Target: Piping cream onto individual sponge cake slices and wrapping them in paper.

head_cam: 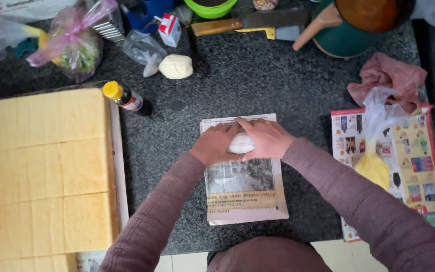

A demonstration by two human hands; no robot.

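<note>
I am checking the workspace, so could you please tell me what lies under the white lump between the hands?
A folded newspaper lies under the white lump, on the dark counter. Both hands, left and right, cover the lump's sides, hiding its contact with the paper.

My left grip (214,145) and right grip (267,138) meet over a dough lump (240,143) on folded newspaper (245,189) on the tabletop (278,85). Left of them lies a bottle (126,98), farther left a sheet cake (41,176). Right lies a leaflet (419,166); beyond, another dough ball (175,66).
</note>
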